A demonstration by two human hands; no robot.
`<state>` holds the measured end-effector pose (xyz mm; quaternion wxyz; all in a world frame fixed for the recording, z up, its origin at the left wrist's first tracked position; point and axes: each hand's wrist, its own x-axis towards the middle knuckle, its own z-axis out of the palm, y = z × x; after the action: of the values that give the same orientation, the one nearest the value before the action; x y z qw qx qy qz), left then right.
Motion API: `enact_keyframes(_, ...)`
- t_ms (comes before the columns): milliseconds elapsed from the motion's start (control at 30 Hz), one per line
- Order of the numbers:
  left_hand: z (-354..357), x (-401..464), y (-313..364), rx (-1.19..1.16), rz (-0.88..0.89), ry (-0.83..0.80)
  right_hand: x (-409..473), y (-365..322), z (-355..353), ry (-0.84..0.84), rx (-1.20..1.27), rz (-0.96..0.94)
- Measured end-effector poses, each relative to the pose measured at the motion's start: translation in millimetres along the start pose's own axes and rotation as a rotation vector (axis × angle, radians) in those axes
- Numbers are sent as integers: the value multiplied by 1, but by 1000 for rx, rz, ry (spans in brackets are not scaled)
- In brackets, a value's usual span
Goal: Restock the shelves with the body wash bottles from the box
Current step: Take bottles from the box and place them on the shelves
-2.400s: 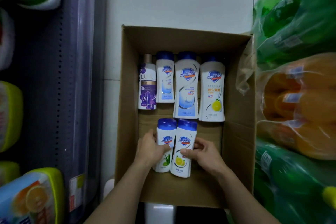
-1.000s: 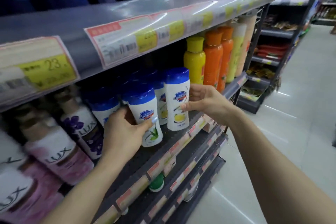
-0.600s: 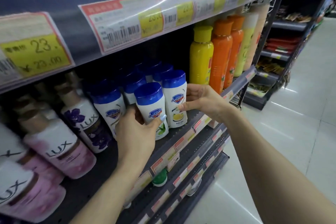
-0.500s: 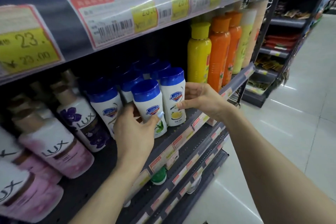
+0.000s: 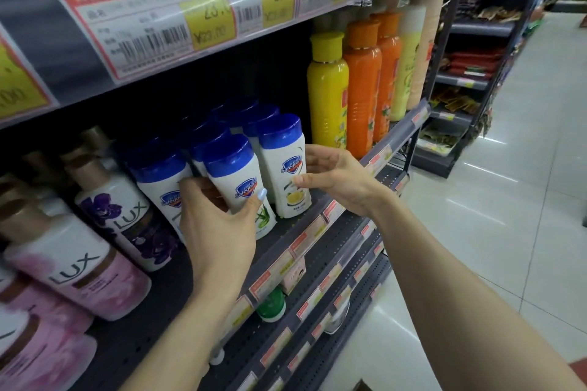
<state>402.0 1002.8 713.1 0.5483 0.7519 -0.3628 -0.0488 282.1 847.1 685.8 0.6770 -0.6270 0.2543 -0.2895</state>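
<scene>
Upright, caps up: left hand (image 5: 219,228) grips aloe bottle (image 5: 244,187); right hand (image 5: 336,181) pinches lemon bottle (image 5: 286,165).

aloe bottle (image 5: 241,181): white body, deep blue cap, blue and red shield logo, green leaf print at the bottom.
lemon bottle (image 5: 286,165): white body, deep blue cap, same shield logo, yellow lemon print low on the front.
left hand (image 5: 219,228): thumbnail painted pale blue.
purple bottle (image 5: 127,213): white shoulder, dark violet lower half, purple flower print, brown-gold cap.
pink bottles (image 5: 73,267): white fading to pink, brown band, silver lettering.
yellow bottle (image 5: 327,92): bright yellow all over, at 1 o'clock from the lemon bottle.
orange bottles (image 5: 365,82): solid orange, red strip down the side.
price tags (image 5: 152,22): white with red borders, yellow price patches, black barcodes.
shelf (image 5: 152,305): dark grey, dotted with small holes.
floor (image 5: 508,200): glossy pale tiles.
</scene>
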Motion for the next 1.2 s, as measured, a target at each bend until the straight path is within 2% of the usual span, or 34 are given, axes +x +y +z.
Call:
enact_keyframes(233, 0, -2, -3, -37, -12, -49, -13, 0, 3, 1, 3, 6)
enact_keyframes(367, -9, -12, -3, -59, -35, -66, -32, -2, -4, 146, -94, 48)
enact_keyframes(500, -22, -44, -3, -90, -13, -75, -74, 10, -15, 233, -56, 73)
enact_keyframes(567, -20, -69, -4, -92, 19, -122, -102, 27, -22, 279, -20, 87)
enact_keyframes(633, -7, -98, -16, -80, 54, -239, -134, 54, -28, 353, 11, 129)
enact_keyframes(800, 48, -186, -93, -1, -47, -661, -234, 167, -36, 573, 123, 331)
enact_keyframes(1000, 119, -298, -249, 246, -346, -1240, -355, 364, -14, 860, 285, 674)
enact_keyframes(1100, 156, -350, -338, 403, -458, -1377, -397, 479, 9, 1026, 331, 847)
enact_keyframes(1200, 191, -393, -427, 531, -502, -1393, -418, 584, 32, 1126, 383, 966)
